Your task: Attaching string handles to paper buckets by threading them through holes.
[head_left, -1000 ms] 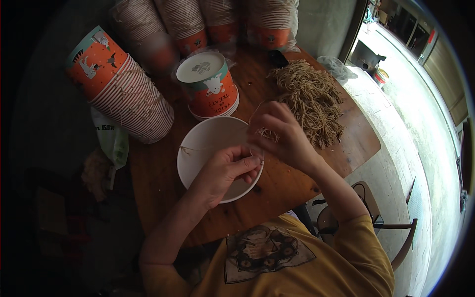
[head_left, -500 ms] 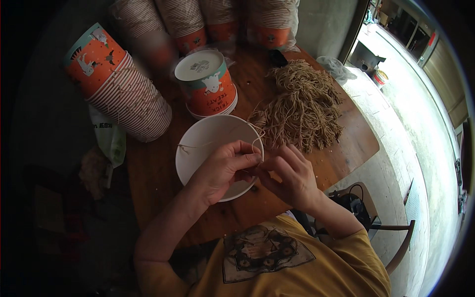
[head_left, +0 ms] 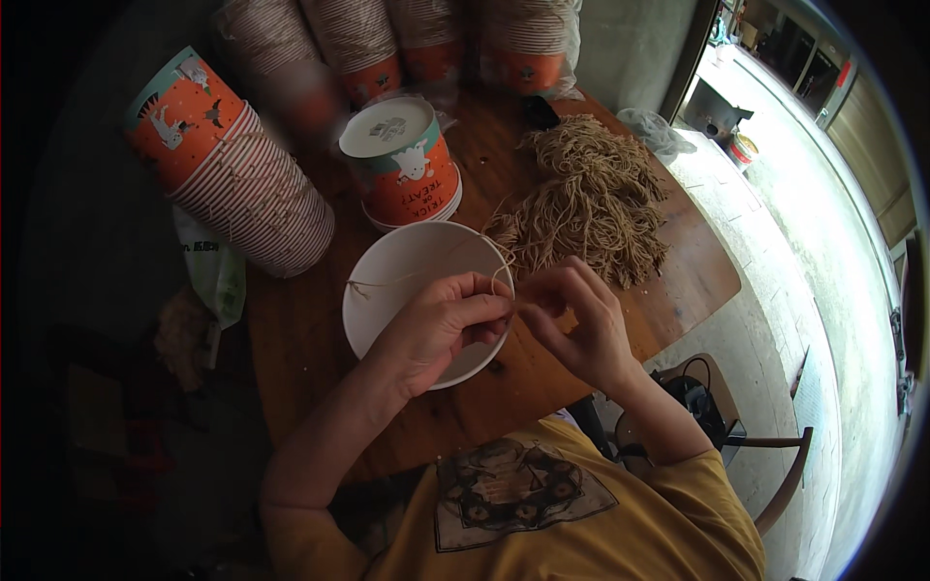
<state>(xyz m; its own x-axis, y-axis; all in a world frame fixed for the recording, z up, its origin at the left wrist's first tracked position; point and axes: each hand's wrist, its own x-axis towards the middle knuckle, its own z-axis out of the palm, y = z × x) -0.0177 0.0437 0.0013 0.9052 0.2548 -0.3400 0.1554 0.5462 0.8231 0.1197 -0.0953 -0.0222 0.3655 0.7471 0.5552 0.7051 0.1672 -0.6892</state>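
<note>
A white-lined paper bucket [head_left: 373, 324] lies with its open mouth toward me on the wooden table. Thin tan twine [head_left: 392, 281] runs across its mouth, with a small knot at the left rim and a loop at the right rim. My left hand [head_left: 450, 324] reaches over the bucket, thumb and fingers pinched on the twine at the right side. Close beside those fingertips, my right hand [head_left: 576, 315] is curled, its thumb and fingertips drawn together at the twine; the twine's end there is too small to make out.
Beyond my right hand lies a heap of tan twine [head_left: 601, 208]. An orange and teal bucket [head_left: 412, 179] stands upside down behind the white one. A tilted stack of nested buckets [head_left: 242, 174] is at left; several wrapped stacks [head_left: 528, 48] line the back.
My right hand has risen slightly and its fingers have shifted beside the left fingertips. My left hand keeps its pinch; the whole view has shifted a little.
</note>
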